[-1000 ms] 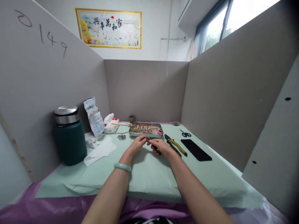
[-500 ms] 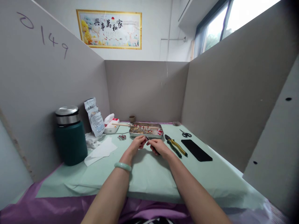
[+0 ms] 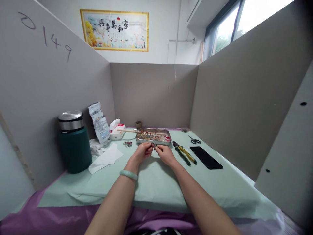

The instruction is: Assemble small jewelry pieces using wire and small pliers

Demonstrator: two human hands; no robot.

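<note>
My left hand (image 3: 142,152) and my right hand (image 3: 165,153) meet fingertip to fingertip over the pale green table cover, just in front of a metal tray (image 3: 153,136) filled with small beads and red bits. Both pinch a small dark metal piece (image 3: 153,145) between them; it is too small to name. A green bangle (image 3: 128,174) sits on my left wrist. A thin wooden stick (image 3: 127,130) rests across the tray's left rim.
Yellow-and-green pliers (image 3: 183,152), a black phone (image 3: 205,157) and small scissors (image 3: 194,141) lie to the right. On the left stand a dark green flask (image 3: 74,144), a packet (image 3: 98,122), a tissue box (image 3: 115,129) and white tissues (image 3: 105,157). Grey partitions wall in the table.
My right hand has turned slightly, and the dark handle that showed below its fingers is now hidden. Both hands stay together in front of the tray.
</note>
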